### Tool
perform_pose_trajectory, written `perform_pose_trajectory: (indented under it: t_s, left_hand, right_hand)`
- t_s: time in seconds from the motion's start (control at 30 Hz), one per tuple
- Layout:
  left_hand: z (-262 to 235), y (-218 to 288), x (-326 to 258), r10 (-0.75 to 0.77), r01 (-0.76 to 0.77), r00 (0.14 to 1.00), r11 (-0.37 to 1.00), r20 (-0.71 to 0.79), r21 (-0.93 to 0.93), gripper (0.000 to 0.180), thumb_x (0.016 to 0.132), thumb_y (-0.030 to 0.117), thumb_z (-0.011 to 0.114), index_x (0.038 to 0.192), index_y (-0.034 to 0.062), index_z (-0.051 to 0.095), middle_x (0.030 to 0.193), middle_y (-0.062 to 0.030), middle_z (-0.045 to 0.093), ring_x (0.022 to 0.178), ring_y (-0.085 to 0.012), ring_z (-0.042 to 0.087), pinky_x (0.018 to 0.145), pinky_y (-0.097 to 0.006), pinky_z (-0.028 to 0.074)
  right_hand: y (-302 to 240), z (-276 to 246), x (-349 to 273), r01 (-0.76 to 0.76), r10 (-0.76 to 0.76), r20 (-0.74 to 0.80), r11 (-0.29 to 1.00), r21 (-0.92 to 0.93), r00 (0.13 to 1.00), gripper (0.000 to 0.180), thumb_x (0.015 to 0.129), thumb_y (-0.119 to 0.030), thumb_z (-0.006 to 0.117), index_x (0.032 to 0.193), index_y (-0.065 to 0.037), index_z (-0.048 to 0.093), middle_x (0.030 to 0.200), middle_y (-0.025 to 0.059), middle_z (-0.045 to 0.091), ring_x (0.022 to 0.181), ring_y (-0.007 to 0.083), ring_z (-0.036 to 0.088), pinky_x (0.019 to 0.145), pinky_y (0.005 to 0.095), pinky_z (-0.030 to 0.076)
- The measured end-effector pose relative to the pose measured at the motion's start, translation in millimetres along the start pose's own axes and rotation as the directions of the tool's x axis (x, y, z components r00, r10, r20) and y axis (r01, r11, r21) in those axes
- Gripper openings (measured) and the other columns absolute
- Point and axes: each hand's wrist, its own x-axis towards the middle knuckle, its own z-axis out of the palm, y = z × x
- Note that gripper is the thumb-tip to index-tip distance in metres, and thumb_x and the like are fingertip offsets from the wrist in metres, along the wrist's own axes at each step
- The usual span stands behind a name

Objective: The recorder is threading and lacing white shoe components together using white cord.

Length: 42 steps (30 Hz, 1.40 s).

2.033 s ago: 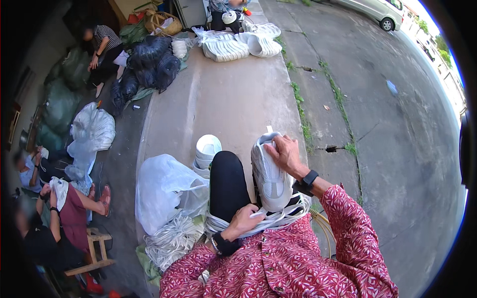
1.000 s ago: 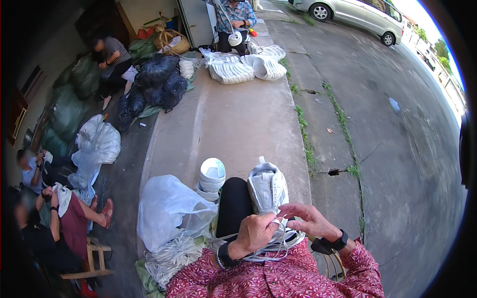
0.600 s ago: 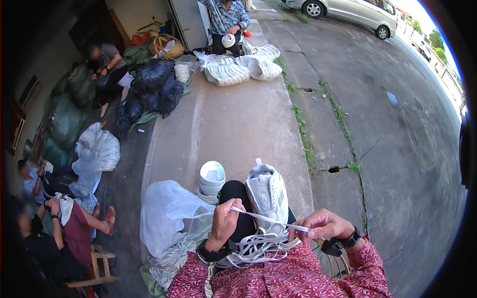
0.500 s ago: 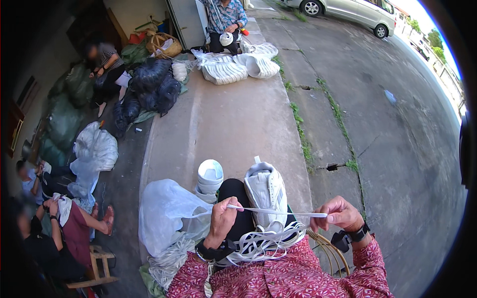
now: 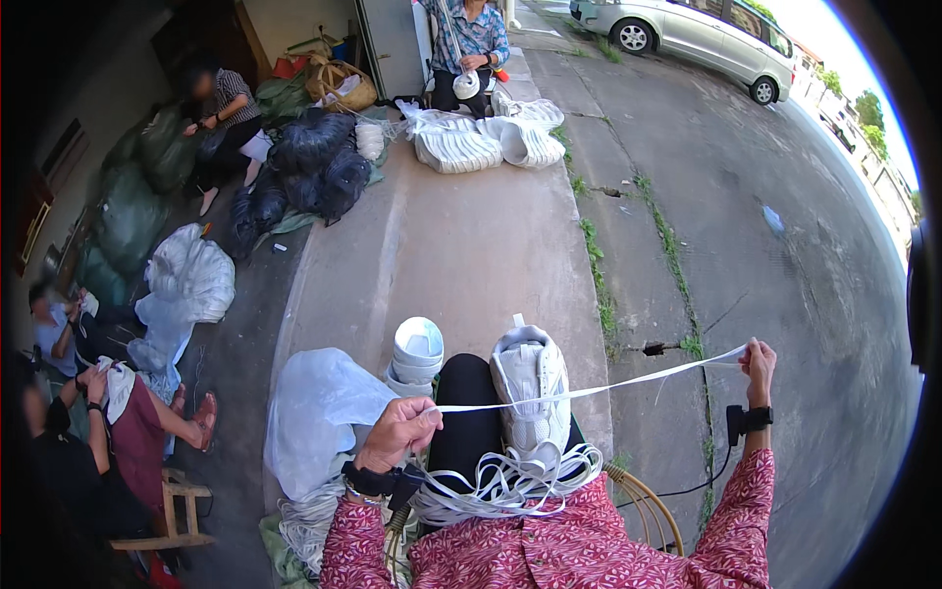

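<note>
I see the white shoelace (image 5: 589,391) pulled far wider than half a second ago: it now stretches taut from lower centre out to the right of the frame. My right hand (image 5: 758,361) has swung well out to the right, fingers pinched shut on the lace's end. My left hand (image 5: 397,432) stays low, left of centre, fingers closed on the other end. The white sneaker (image 5: 531,378) rests on my lap just behind the lace, above a heap of loose white laces (image 5: 500,483). Stacked white cups (image 5: 417,351) stand just left of the knee.
</note>
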Motion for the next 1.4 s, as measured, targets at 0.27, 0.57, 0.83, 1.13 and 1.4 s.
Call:
perform_pose_trajectory:
  t_s: [0.27,0.57,0.83,1.13,1.4]
  left_hand:
    - [88,-11,33,0.051,-0.123,0.974,0.938,0.222,0.325,0.022,0.095,0.023,0.051,0.088,0.004,0.06,0.062,0.0082,0.043,0.053,-0.0005,0.034,0.047,-0.018,0.028]
    - [55,7,15,-0.037,0.027,0.986,0.998,0.162,0.063,0.026,0.094,0.023,0.053,0.083,-0.0001,0.057,0.055,0.0079,0.039,0.045,-0.0005,0.03,0.04,-0.018,0.021]
    - [59,-17,31,-0.048,0.032,0.995,0.987,0.092,0.16,0.025,0.094,0.02,0.052,0.085,-0.0015,0.059,0.054,0.0079,0.039,0.042,0.0,0.029,0.039,-0.018,0.02]
    - [72,-12,39,-0.111,0.078,0.983,0.974,0.148,0.212,0.021,0.093,0.017,0.05,0.082,0.0008,0.058,0.053,0.008,0.039,0.043,-0.0004,0.031,0.04,-0.018,0.024]
    - [38,-25,29,-0.171,0.158,0.983,0.975,0.069,0.156,0.022,0.094,0.015,0.046,0.082,0.0006,0.057,0.052,0.0056,0.041,0.04,-0.0027,0.035,0.037,-0.019,0.027]
  right_hand:
    - [-106,179,-186,0.376,-0.423,0.805,0.886,0.272,0.415,0.039,0.091,-0.026,0.055,0.121,-0.001,0.052,0.111,0.0103,0.06,0.093,0.0176,0.059,0.078,0.0293,0.048]
    - [-74,173,-137,0.242,-0.25,0.823,0.96,0.142,0.511,0.03,0.093,-0.023,0.054,0.076,0.001,0.062,0.061,0.0,0.057,0.058,0.0064,0.055,0.054,0.0218,0.045]
    - [-51,163,-133,0.652,-0.424,0.656,0.745,-0.141,0.625,0.023,0.088,-0.02,0.056,0.095,0.0,0.065,0.084,0.0109,0.068,0.07,0.0233,0.063,0.061,0.0337,0.05]
    - [-82,188,-175,0.121,-0.187,0.904,0.981,0.151,0.383,0.014,0.089,-0.015,0.059,0.086,-0.002,0.065,0.062,-0.0027,0.055,0.053,0.0049,0.049,0.049,0.0201,0.041]
    - [-28,159,-114,0.037,-0.125,0.652,0.988,0.147,0.748,0.009,0.088,-0.008,0.056,0.086,-0.001,0.062,0.059,-0.0033,0.05,0.049,0.0034,0.044,0.045,0.0202,0.035]
